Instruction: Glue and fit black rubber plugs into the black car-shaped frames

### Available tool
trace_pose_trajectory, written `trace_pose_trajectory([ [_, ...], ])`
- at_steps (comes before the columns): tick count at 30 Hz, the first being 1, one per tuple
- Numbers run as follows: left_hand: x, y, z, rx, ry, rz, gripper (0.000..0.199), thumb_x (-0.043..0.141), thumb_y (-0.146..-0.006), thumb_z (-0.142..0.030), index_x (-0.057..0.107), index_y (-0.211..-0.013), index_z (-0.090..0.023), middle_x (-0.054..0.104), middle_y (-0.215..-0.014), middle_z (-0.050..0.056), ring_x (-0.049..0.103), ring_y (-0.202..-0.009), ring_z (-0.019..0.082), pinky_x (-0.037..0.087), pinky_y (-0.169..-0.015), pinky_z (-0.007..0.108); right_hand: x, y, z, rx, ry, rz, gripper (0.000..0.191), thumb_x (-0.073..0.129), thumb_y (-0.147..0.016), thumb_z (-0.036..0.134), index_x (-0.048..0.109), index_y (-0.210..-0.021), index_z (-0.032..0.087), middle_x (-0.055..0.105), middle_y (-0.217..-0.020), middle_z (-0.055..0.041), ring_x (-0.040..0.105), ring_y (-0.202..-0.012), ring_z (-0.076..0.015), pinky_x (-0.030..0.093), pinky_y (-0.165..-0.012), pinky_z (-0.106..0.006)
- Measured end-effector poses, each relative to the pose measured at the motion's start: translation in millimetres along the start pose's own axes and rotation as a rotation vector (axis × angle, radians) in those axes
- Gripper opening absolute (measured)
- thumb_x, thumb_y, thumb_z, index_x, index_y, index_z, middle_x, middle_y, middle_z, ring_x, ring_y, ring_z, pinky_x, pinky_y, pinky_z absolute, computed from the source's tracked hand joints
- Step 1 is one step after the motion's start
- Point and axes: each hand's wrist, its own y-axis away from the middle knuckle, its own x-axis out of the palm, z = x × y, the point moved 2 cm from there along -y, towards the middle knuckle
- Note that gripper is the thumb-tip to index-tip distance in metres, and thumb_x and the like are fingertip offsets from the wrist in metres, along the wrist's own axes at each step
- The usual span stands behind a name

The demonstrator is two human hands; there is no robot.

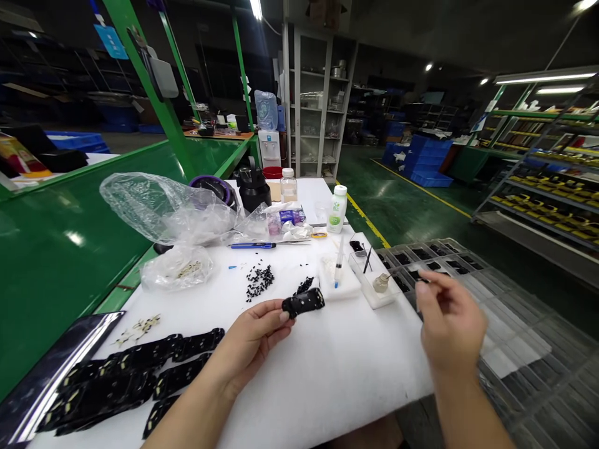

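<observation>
My left hand (257, 333) grips a small black plastic housing (304, 302) by its left end, above the white tabletop. To the right, past the table edge, my right hand (449, 324) is raised with thumb and forefinger pinched together; what is between them, if anything, is too small to make out. Beyond the housing lie a pile of tiny black parts (260, 282) and a smaller black pile (305, 285). Rows of similar black housings (107, 396) with cream-coloured pieces lie at the lower left. Near them are some loose cream pieces (146, 323).
A syringe (339, 265) stands in a white foam block (349, 288), next to a clear tray (381, 298) with a small jar. Plastic bags (175, 209), a blue utility knife (253, 246) and a white bottle (337, 209) sit farther back. Compartment trays (515, 312) are at the right.
</observation>
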Motion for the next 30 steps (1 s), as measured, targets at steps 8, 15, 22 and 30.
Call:
trace_pose_trajectory([
  [8,-1.6,1.3,-4.9,0.047,0.156,-0.074,0.015,0.07,-0.075,0.0,0.072,-0.076,-0.014,0.071,-0.073,0.002,0.07,-0.07,0.011,0.06,-0.067,0.017,17.3,-40.0,-29.3,0.156,0.282,0.343,0.031,0.061,-0.078,0.046,0.074,-0.085,0.018,0.068,-0.077,-0.0031,0.059,-0.069,-0.0192,0.044,-0.064,-0.03],
  [15,0.4,4.0,-3.9,0.039,0.14,-0.031,0.014,0.066,-0.078,0.0,0.073,-0.084,-0.011,0.071,-0.078,0.004,0.069,-0.071,0.01,0.059,-0.068,0.017,4.3,-20.4,12.6,0.093,0.362,-0.016,0.027,0.065,-0.08,0.043,0.074,-0.084,0.017,0.07,-0.077,-0.0051,0.063,-0.072,-0.022,0.047,-0.065,-0.032],
  [22,0.2,6.4,-2.1,0.03,0.127,0.049,0.016,0.074,-0.073,-0.005,0.074,-0.088,-0.011,0.072,-0.08,0.006,0.068,-0.072,0.011,0.058,-0.07,0.017,29.9,52.1,91.5,-0.267,-0.169,0.215,0.017,0.068,-0.083,0.018,0.071,-0.099,0.022,0.072,-0.08,-0.0013,0.067,-0.061,-0.0154,0.057,-0.06,-0.026],
  [30,1.0,7.2,-2.6,0.042,0.11,0.135,0.023,0.081,-0.069,-0.013,0.075,-0.091,-0.012,0.073,-0.084,0.006,0.068,-0.076,0.011,0.056,-0.074,0.017,58.5,63.7,90.4,-0.425,-0.216,0.408,0.025,0.062,-0.085,0.006,0.067,-0.104,0.02,0.071,-0.082,-0.0023,0.065,-0.068,-0.0149,0.056,-0.061,-0.027],
])
